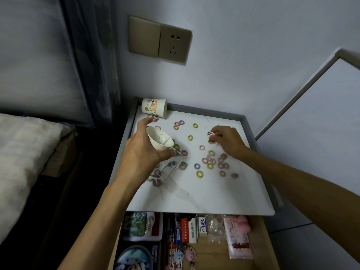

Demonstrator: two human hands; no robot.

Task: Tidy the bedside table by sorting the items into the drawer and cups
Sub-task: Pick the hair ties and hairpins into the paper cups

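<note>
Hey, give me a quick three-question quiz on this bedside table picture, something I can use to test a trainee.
1. True or false: the left hand grips the plain white cup.
2. What do the fingers of the right hand pinch? A) a coin B) white floss picks C) a pen
3. Fill in the blank: the drawer under the tabletop is ____.

Key: 1 true; 2 B; 3 open.
</note>
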